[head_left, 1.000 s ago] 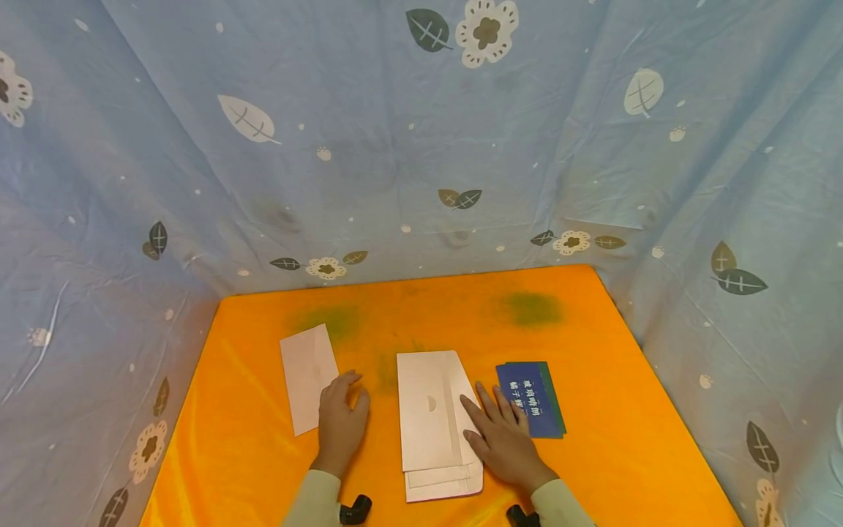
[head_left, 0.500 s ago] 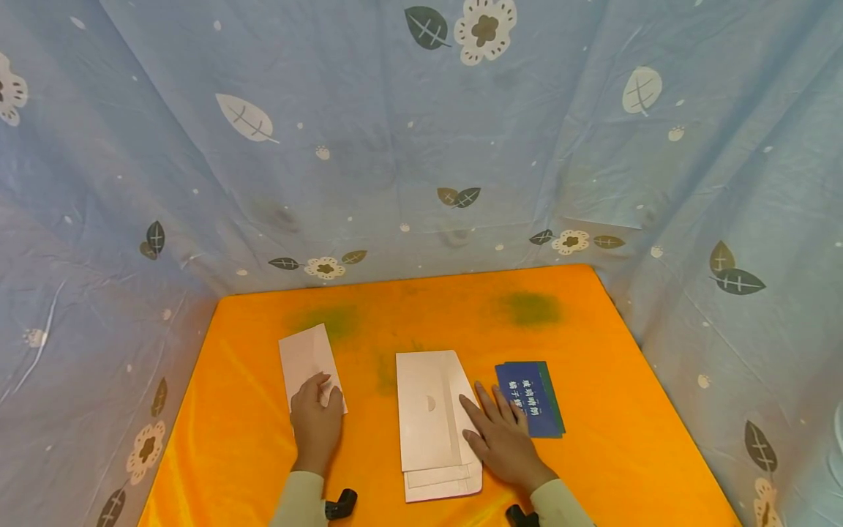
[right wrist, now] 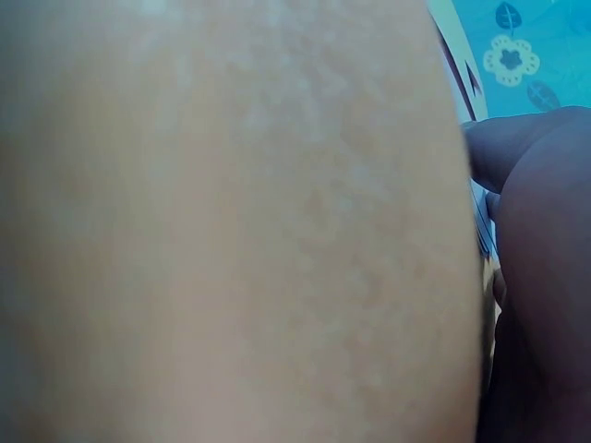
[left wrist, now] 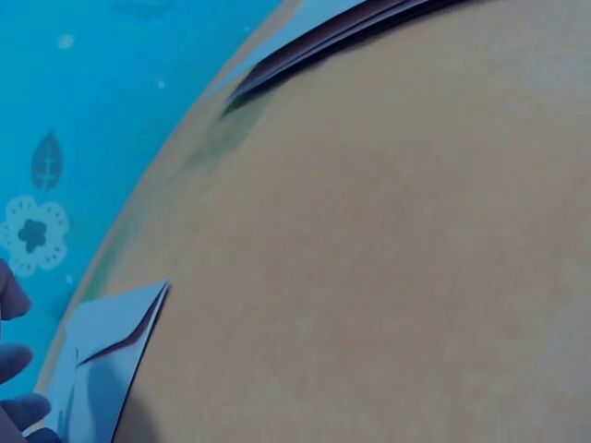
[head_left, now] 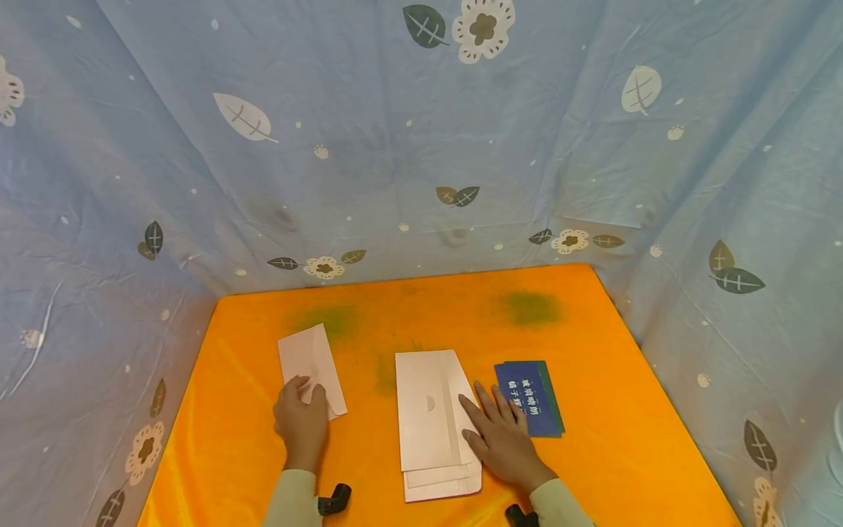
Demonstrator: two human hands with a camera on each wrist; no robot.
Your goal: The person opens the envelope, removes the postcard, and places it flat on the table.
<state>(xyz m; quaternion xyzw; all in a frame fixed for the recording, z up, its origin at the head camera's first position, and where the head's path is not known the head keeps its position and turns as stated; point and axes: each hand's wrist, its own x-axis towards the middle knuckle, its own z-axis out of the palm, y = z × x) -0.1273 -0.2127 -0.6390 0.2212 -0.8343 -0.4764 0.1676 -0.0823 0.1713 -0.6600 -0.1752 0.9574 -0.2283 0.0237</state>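
At the left of the table a pale pink envelope [head_left: 304, 353] lies tilted. My left hand [head_left: 301, 424] is over its near end, thumb and fingers bent and apart; contact with the paper cannot be made out. In the left wrist view that envelope [left wrist: 129, 369] shows a flap edge, with the fingertips [left wrist: 23, 409] beside it. A larger stack of pale envelopes [head_left: 424, 410] sits in the middle. My right hand [head_left: 506, 443] rests spread at the stack's right edge, its outer fingers reaching over blue cards [head_left: 541, 399] with white characters.
An orange cloth [head_left: 421, 315] covers the table. Blue patterned curtains [head_left: 369, 146] stand along its back and both sides. A black wrist-camera mount [head_left: 336, 500] sticks out beside the left sleeve, another [head_left: 520, 516] beside the right one.
My left hand has moved left from beside the single envelope to over its near end. The right hand, the envelope stack and the blue cards stay in place.
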